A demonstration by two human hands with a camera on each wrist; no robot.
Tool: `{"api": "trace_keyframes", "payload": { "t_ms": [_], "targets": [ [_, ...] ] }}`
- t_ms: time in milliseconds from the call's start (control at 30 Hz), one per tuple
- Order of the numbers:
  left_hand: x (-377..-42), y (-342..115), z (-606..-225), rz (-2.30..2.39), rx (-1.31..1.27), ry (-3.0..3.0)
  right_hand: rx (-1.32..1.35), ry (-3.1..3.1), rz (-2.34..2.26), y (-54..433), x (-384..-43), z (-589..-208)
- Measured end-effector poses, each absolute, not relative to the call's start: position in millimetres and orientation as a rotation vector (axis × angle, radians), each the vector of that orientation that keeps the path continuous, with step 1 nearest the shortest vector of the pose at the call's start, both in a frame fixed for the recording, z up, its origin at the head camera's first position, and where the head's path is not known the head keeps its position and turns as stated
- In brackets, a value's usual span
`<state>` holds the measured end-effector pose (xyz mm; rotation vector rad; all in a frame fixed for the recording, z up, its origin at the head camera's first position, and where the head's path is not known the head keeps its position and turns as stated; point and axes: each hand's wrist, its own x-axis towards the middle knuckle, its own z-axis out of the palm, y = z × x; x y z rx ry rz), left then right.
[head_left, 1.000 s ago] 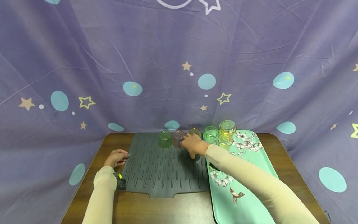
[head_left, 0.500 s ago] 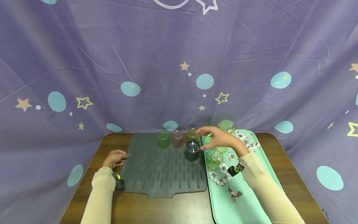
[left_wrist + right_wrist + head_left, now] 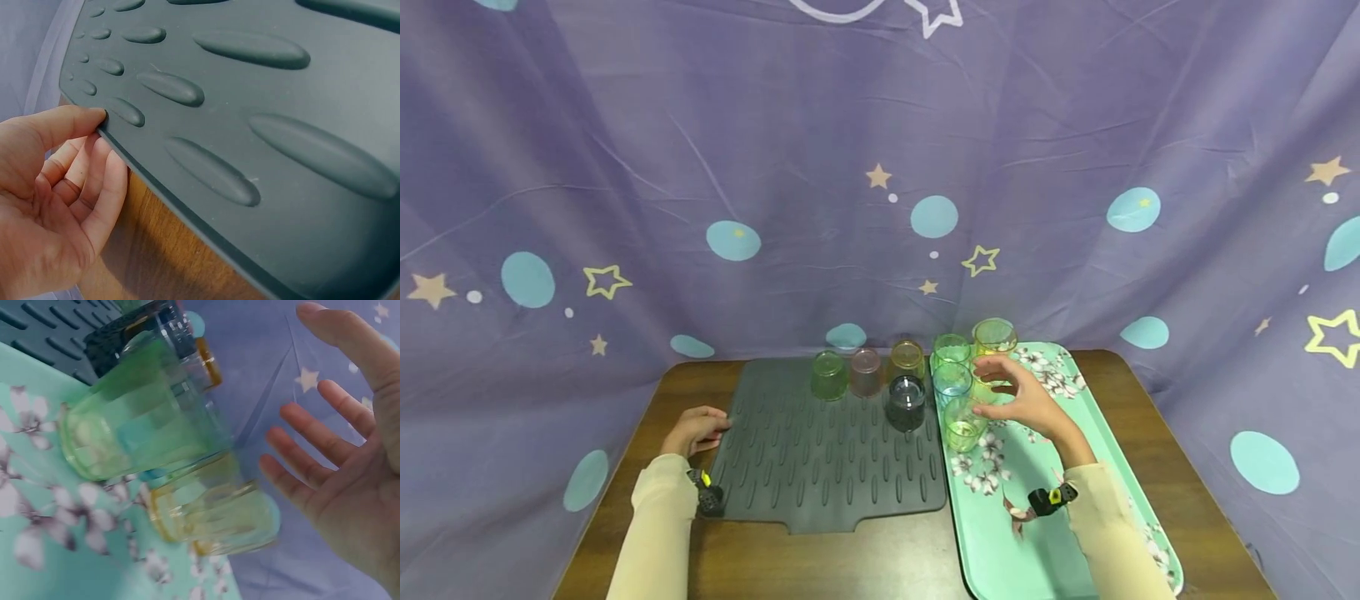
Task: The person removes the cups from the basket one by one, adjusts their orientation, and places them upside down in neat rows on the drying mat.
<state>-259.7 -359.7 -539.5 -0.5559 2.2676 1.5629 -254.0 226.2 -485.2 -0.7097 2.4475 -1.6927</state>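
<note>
My left hand (image 3: 697,432) pinches the left edge of a dark grey drying mat (image 3: 206,112), thumb on top and fingers curled underneath. My right hand (image 3: 1026,406) hovers over the tray with thumb and fingers spread and nothing between them. Its fingers are near a light green glass (image 3: 964,425) at the tray's left edge. Behind that glass stand a blue glass (image 3: 952,385), another green glass (image 3: 951,350) and a yellow glass (image 3: 995,335). On the mat, a dark grey glass (image 3: 906,404) stands upside down before an amber glass (image 3: 907,358), beside a pink (image 3: 866,375) and a green glass (image 3: 829,379).
The mint flowered tray (image 3: 1022,558) lies against the mat's right side. Both rest on a brown wooden table (image 3: 880,567). A purple curtain (image 3: 820,167) with stars hangs right behind the table's back edge.
My right hand has let go of the dark grey glass on the mat and moved right, over the tray. My left hand stays at the mat's edge. The head view has shifted slightly.
</note>
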Motion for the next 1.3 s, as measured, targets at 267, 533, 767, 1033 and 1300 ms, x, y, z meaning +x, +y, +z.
{"api": "trace_keyframes", "payload": {
  "t_ms": [267,533,767,1033,1300],
  "targets": [
    [-261,-363,-548,1.587,-0.529,2.243,-0.578,2.403,-1.81,232,-239,-515],
    [-259,-362,-542,1.571,-0.538,2.25,-0.447,2.292,-1.895,235,-230,-545],
    [-258,-361,-537,1.56,-0.566,2.257,-0.461,2.213,-1.87,236,-230,-564],
    [-258,-362,-537,1.566,-0.563,2.249,-0.432,2.192,-1.835,231,-230,-571],
    [-259,-362,-536,1.55,-0.541,2.254,-0.396,2.169,-1.828,224,-233,-574]
  ]
}}
